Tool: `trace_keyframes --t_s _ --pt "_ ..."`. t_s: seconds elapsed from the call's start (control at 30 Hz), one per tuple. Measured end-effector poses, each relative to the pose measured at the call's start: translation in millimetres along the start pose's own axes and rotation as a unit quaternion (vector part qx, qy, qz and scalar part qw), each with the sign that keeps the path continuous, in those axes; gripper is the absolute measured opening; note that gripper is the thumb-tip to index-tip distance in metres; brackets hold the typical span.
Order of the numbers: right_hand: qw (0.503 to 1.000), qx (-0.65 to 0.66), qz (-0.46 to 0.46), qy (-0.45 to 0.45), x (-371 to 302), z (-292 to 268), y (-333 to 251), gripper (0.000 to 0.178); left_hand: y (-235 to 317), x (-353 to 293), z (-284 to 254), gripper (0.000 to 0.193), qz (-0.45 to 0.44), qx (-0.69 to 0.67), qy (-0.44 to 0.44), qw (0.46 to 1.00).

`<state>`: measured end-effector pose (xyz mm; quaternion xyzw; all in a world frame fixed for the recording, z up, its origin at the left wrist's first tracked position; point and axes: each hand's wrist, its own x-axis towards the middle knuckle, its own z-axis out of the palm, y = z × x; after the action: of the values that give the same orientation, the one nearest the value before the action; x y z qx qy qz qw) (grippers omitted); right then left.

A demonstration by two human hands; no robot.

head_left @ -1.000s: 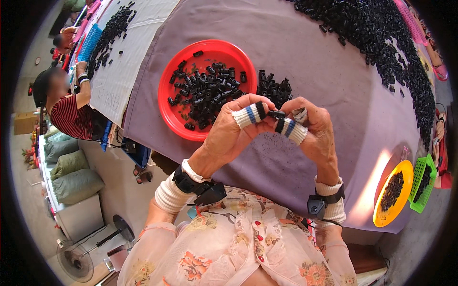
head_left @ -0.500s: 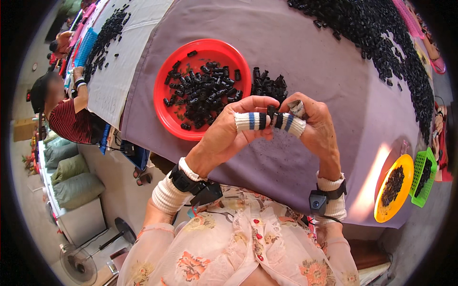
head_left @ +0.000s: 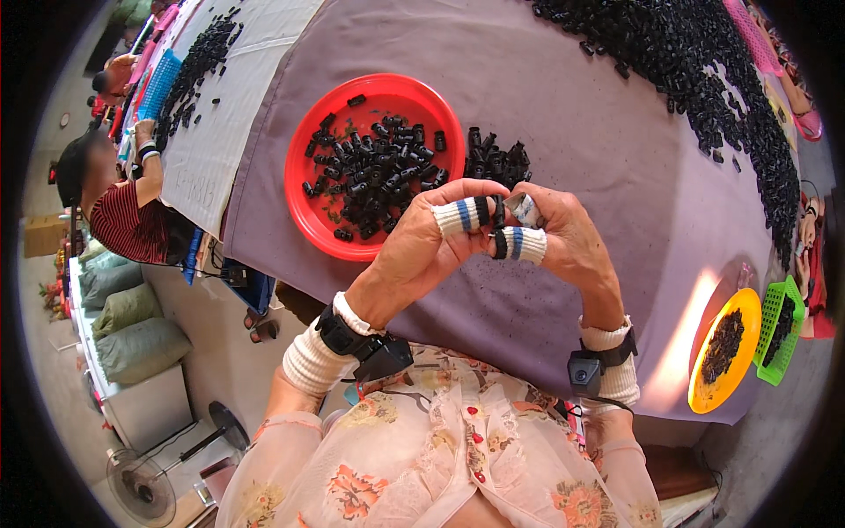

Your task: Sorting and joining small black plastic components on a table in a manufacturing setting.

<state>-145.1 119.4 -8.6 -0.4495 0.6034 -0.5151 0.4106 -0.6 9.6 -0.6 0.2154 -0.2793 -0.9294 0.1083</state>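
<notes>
My left hand [head_left: 421,231] is closed in a pinch on a small black plastic part [head_left: 498,211], held above the lilac cloth. Pressed against the same part from the other side, my right hand [head_left: 570,236] has its thumb and fingers bent inward. Striped knitted sleeves cover a digit on each hand, and a whitish wrap [head_left: 526,209] shows on another right digit. Just beyond my hands is a red round tray [head_left: 304,207] heaped with similar black parts. A small pile of black parts [head_left: 497,161] lies on the cloth to the tray's right.
A large spread of black pieces [head_left: 651,53] covers the far right of the table. At the right edge are a yellow plate [head_left: 746,352] and a green basket [head_left: 797,321], both holding dark pieces. Another person [head_left: 132,211] works at the left beside a blue basket [head_left: 158,84].
My right fingers have shifted around the black part; the striped sleeve on the right has dropped lower and the whitish wrap has turned. My left hand stays nearly in place.
</notes>
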Motion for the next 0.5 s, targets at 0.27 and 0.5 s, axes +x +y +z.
trace_keyframes --t_s 0.27,0.5 --pt "0.999 -0.037 -0.002 0.002 1.5 1.7 1.7 0.038 0.1 0.8 2.3 0.022 0.009 0.025 0.007 1.000" --pt "0.999 -0.042 -0.014 0.004 4.7 0.3 -2.1 0.041 0.9 1.0 1.3 0.022 0.012 0.034 0.008 0.999"
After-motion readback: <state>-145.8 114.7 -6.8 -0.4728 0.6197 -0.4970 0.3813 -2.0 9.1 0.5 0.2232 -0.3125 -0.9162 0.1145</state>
